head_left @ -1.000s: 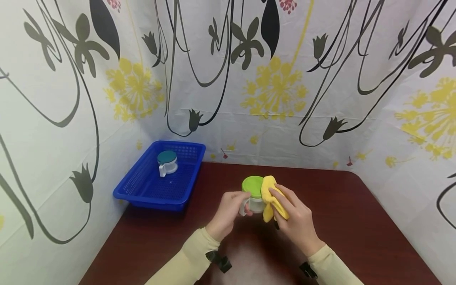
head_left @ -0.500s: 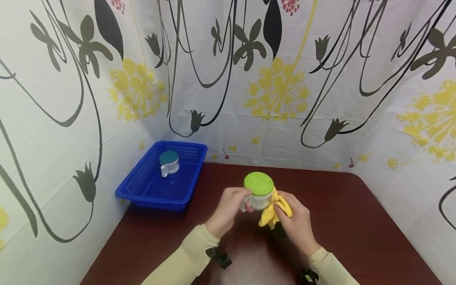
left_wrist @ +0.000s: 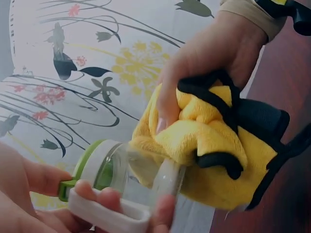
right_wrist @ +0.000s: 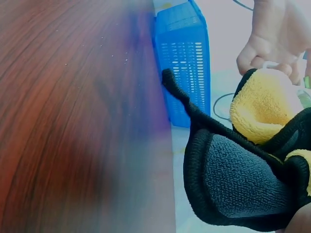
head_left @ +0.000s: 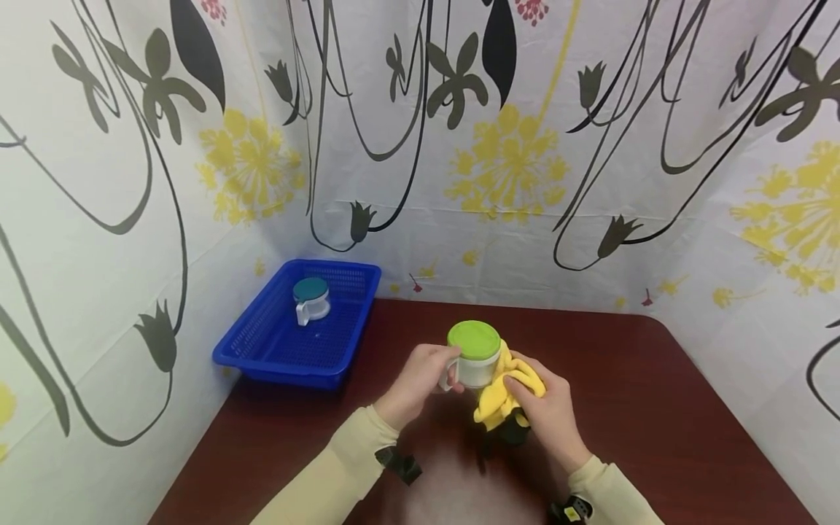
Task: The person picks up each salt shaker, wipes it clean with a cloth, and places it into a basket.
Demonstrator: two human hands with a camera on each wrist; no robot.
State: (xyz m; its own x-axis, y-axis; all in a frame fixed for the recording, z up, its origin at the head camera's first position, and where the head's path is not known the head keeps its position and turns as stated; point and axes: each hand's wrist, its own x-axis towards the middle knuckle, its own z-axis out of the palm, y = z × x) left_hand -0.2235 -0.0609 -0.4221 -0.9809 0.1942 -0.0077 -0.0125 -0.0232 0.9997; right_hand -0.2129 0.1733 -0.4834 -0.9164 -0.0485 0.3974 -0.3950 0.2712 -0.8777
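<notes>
Floral-print fabric (head_left: 407, 182) surrounds a reddish-brown tabletop (head_left: 610, 386). Over it I see a lime-lidded glass jar (head_left: 476, 350), the left hand (head_left: 423, 375) curled round its white handle (left_wrist: 109, 216). Right of the jar, the right hand (head_left: 547, 401) pinches a black-trimmed yellow cloth (left_wrist: 189, 141) against it. Beyond the jar, leftward, a blue basket (head_left: 282, 373) holds a teal-lidded jar (head_left: 311, 300).

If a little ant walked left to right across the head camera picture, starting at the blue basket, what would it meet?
Blue basket with a teal-lidded jar inside → left hand → green-lidded jar → yellow cloth → right hand.
</notes>
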